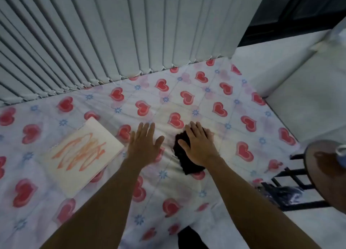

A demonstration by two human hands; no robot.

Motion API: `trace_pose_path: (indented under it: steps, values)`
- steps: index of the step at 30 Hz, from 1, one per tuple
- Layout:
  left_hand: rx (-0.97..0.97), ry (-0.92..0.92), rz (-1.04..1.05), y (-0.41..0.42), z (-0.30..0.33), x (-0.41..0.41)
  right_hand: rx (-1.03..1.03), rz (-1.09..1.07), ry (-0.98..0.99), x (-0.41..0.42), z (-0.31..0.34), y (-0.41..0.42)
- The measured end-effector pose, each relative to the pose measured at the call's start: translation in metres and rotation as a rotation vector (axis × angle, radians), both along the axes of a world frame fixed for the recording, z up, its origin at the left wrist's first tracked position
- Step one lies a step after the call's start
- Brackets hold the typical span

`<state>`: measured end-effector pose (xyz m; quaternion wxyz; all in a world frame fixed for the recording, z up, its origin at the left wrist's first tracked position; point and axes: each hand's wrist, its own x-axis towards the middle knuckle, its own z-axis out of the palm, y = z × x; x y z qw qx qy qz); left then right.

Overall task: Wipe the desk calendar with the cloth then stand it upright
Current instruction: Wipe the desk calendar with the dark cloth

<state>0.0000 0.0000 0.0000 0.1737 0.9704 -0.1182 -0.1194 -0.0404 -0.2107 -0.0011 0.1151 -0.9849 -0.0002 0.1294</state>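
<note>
**Calendar flat on the bed, right hand pressed on the cloth**

At the far left, the desk calendar (82,157) lies flat on the bed (187,202), a pale card with orange scribbled strokes across its face, turned at an angle so one corner points toward the blinds (112,33). The sheet under it is white with red hearts and small blue flowers.

Just right of the calendar is the left hand (144,145), palm down with its fingers (144,130) spread and released, grasping nothing. It sits close beside the calendar's right edge; whether it touches the card or the sheet cannot be told.

Further right, the right hand (198,145) lies flat on top of the dark cloth (189,166), fingers (196,130) extended and not curled around it. The cloth is bunched on the sheet, showing at the thumb side of the hand and below the wrist. Cloth and calendar are apart, with the left hand between them.

At the right edge, off the bed, stands a round dark table (322,173) with a black frame (299,185) beneath it and a pale cup (341,151) partly cut off by the picture's border.
</note>
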Motion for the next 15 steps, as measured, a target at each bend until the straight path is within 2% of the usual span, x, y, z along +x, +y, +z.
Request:
trace_pose_path:
  steps: [10, 15]
  values:
    - [-0.056, -0.091, -0.003, -0.001, -0.016, -0.020, -0.093, 0.010, -0.160, -0.041, -0.041, 0.006]
    - [-0.095, -0.095, 0.045, 0.019, -0.010, -0.016, 0.006, -0.026, -0.224, -0.038, -0.043, 0.008]
